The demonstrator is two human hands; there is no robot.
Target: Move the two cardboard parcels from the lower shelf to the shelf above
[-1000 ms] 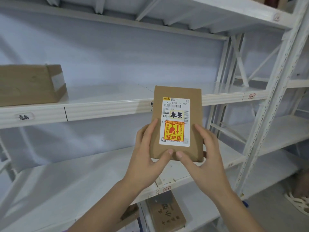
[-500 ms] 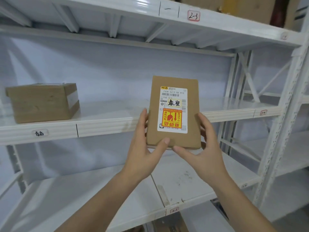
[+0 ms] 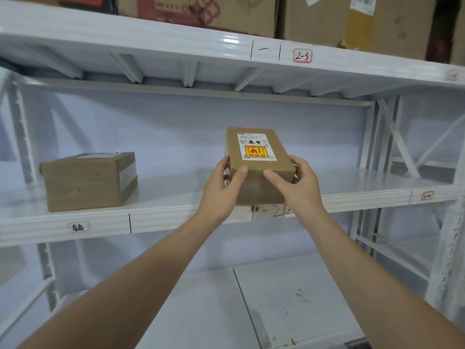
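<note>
A flat brown cardboard parcel (image 3: 259, 170) with a white, yellow and red label on top is held at the front edge of the middle shelf (image 3: 163, 217), label side up, its far end over the shelf. My left hand (image 3: 224, 187) grips its left side and my right hand (image 3: 299, 185) its right side, thumbs on top. A second, plain cardboard parcel (image 3: 88, 181) with clear tape on its end stands on the same shelf at the left. The lower shelf (image 3: 289, 303) below my arms shows bare white panels.
The top shelf (image 3: 226, 44) carries several large cardboard boxes (image 3: 327, 18). White uprights (image 3: 448, 248) and cross braces stand at the right. Handwritten tags mark the shelf edges. Open shelf surface lies between the two parcels and to the right of my hands.
The labelled parcel has gone up from in front of the lower shelf and tipped from upright to flat, reaching the middle shelf's edge. The view has tilted upward.
</note>
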